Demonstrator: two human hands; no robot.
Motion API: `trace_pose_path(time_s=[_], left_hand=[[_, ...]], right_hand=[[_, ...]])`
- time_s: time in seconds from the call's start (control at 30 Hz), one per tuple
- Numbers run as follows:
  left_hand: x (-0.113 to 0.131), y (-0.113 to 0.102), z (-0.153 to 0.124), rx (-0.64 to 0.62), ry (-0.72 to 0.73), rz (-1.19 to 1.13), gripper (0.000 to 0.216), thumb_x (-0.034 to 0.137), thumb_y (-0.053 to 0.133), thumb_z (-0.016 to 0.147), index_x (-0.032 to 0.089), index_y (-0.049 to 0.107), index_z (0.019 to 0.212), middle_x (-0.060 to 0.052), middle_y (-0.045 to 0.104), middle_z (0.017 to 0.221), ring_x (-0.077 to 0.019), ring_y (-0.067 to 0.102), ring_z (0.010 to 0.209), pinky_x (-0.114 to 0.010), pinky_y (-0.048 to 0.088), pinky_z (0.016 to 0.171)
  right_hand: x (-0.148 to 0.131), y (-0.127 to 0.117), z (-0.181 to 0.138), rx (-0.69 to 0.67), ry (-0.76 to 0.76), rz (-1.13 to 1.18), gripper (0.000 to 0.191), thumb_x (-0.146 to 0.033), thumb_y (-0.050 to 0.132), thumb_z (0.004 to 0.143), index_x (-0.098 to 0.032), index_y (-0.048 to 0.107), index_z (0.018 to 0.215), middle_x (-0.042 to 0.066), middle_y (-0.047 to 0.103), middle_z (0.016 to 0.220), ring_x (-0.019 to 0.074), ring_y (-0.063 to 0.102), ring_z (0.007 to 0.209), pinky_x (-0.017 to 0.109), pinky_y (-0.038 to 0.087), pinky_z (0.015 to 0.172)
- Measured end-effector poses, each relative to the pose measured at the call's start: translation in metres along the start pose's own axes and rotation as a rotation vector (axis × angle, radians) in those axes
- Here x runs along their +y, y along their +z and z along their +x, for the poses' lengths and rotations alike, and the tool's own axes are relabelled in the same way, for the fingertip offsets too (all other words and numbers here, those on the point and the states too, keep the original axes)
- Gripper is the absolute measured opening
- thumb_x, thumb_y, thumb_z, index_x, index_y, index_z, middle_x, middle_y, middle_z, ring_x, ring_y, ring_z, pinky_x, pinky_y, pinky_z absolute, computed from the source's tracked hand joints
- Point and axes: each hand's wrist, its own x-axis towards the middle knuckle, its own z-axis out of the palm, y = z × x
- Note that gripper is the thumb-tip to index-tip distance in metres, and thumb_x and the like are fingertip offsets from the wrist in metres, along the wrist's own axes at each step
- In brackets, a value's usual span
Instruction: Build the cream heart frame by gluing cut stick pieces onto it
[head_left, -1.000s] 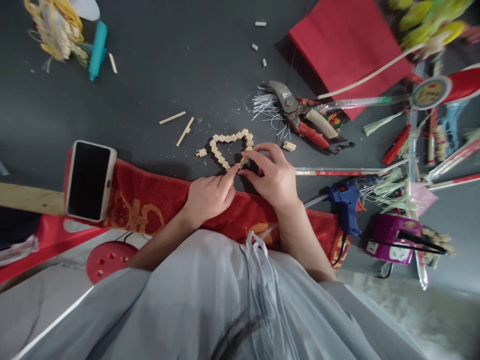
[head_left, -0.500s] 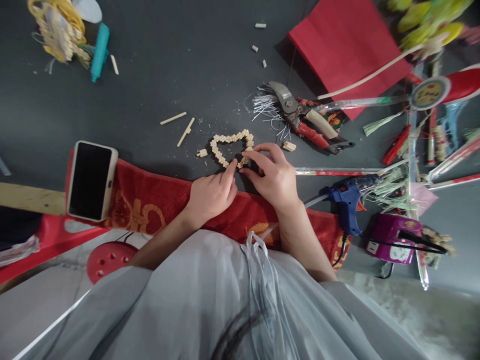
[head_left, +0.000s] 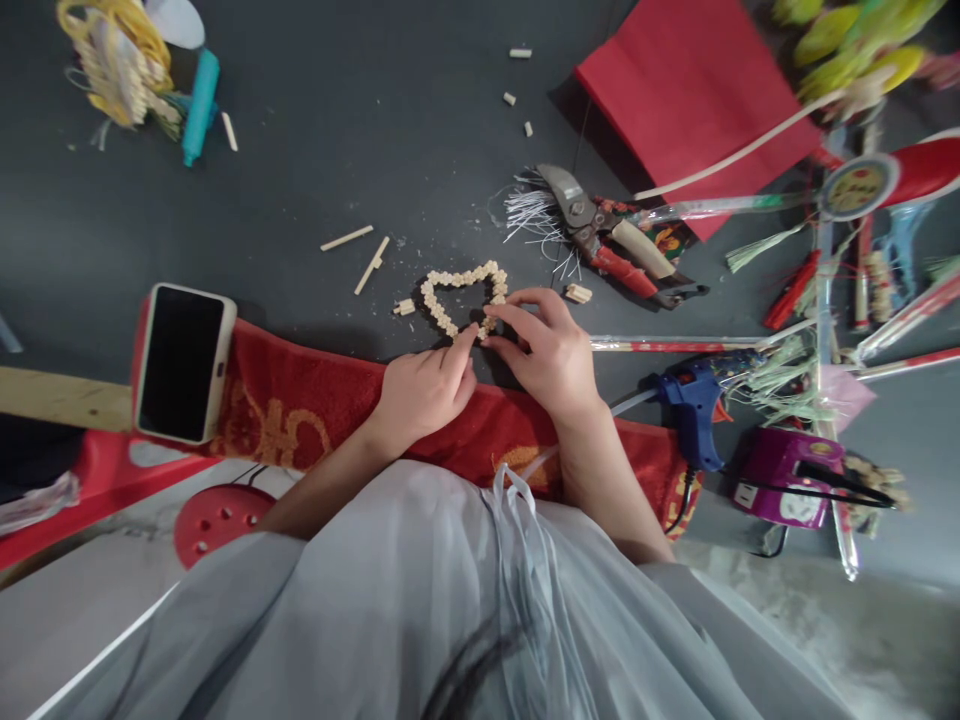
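A heart-shaped ring (head_left: 442, 322) built of small cream pieces lies on the dark table, its point toward me. My left hand (head_left: 429, 392) holds its lower tip, index finger extended onto it and the other fingers curled under. At the heart's lower right side, my right hand (head_left: 553, 352) pinches the edge between thumb and index finger. The fingertips hide part of that edge. Just left of the heart is a small bundle of cream sticks (head_left: 404, 307); another short bundle (head_left: 578, 293) sits beyond my right knuckles.
Pruning shears (head_left: 600, 235) lie beyond my right hand, near a red paper sheet (head_left: 697, 100). A blue glue gun (head_left: 694, 405) and a purple power socket (head_left: 787, 475) are at right. A phone (head_left: 186, 362) rests on the red towel (head_left: 300, 390). Loose sticks (head_left: 371, 265) lie ahead.
My left index fingertip has shifted very slightly to the right along the heart's lower tip. The right hand keeps its pinch, and the heart stays in nearly the same place.
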Motion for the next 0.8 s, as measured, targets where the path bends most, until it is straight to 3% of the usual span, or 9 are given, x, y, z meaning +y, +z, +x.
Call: trace_pose_path(time_s=[0.47,0.67,0.8], left_hand=[[-0.0001,0.0027,-0.0001,0.134,0.043,-0.02,0.038,0.018,0.045,0.096,0.011,0.066,0.127,-0.004,0.077,0.074,-0.0176,0.069,0.055,-0.031,0.042,0.049],[-0.0011,0.0026,-0.0009,0.052,0.015,-0.016,0.039,0.02,0.046,0.096,0.015,0.064,0.131,-0.004,0.079,0.079,-0.0161,0.071,0.059,-0.028,0.042,0.051],[-0.0014,0.0028,-0.0015,0.084,0.024,-0.018,0.039,0.019,0.045,0.096,0.013,0.064,0.129,-0.004,0.078,0.078,-0.017,0.07,0.057,-0.029,0.042,0.05]], right_hand=[[0.0027,0.0005,-0.0001,0.042,-0.029,0.083,0.023,-0.025,0.068,0.092,-0.022,0.075,0.114,0.007,0.068,0.113,0.0127,0.063,0.071,0.03,0.056,0.068],[0.0026,0.0002,-0.0006,0.008,-0.003,0.068,0.023,-0.028,0.066,0.094,-0.025,0.074,0.115,0.007,0.067,0.116,0.0131,0.064,0.073,0.031,0.057,0.069],[0.002,0.0,-0.0005,0.026,-0.017,0.076,0.024,-0.026,0.067,0.093,-0.023,0.074,0.115,0.008,0.068,0.115,0.0138,0.065,0.074,0.031,0.057,0.069]])
